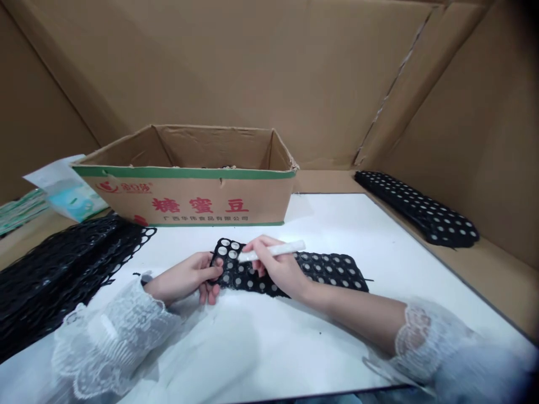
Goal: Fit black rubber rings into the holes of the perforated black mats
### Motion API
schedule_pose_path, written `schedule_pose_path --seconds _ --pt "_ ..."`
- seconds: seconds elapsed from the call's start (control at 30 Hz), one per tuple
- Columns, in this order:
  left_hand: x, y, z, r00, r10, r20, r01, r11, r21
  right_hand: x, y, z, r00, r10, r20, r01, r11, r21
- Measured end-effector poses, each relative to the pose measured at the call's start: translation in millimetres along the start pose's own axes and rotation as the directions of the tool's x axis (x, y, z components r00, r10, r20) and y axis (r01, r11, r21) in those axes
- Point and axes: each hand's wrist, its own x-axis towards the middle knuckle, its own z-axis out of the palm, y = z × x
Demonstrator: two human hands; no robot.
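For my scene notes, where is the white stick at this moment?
In the head view, the white stick is near the centre, in the right hand, its tip over the left part of the black sheet.

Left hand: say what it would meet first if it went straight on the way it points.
Likely the white stick held in the right hand, its tip just ahead at the black sheet; depth is unclear, so the left hand could pass beneath.

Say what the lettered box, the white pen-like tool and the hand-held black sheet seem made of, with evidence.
Lettered box: matte cardboard; brown walls, worn rim.
White pen-like tool: probably smooth plastic; straight, even barrel.
Black sheet: perhaps plastic or rubber, faintly shiny around pale discs; the look leaves which open.
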Motion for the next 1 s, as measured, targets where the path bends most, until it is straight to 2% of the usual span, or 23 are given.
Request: schedule_pose_path --seconds 0.1,0.27,0.43,0.6,0.77,0.9,1.0 --pt "-1 0 1.4 1.0 -0.018 -0.004 0.018 1.0 -0.011 1 14 4 0.992 0.123 0.037 -0.126 0.987 0.103" --pt "-5 4 1.1 0.999 -0.05 0.002 0.05 0.999 -0.004 0 15 3 0.98 0.179 0.088 -0.189 0.974 0.127" --pt "-6 3 -2.4 0.995 -0.083 0.051 0.081 0.996 0.039 0 16 2 0.98 0.155 0.124 -0.169 0.979 0.114" --pt "-5 0 -1.6 0.998 -0.057 0.007 0.056 0.996 0.068 1 19 1 0.98 0.162 0.118 -0.174 0.98 0.101" --pt "-4 -2 -2.9 0.999 -0.046 0.02 0.045 0.997 0.067 4 19 2 0.974 0.193 0.118 -0.206 0.971 0.12" --pt "-4 -2 -1.5 1.0 0.004 0.012 -0.005 0.997 0.083 3 18 1 0.974 0.181 0.134 -0.193 0.978 0.083" --pt "-8 1 7.2 0.997 0.076 -0.015 -0.072 0.982 0.176 1 17 2 0.984 0.129 0.121 -0.13 0.992 -0.003"
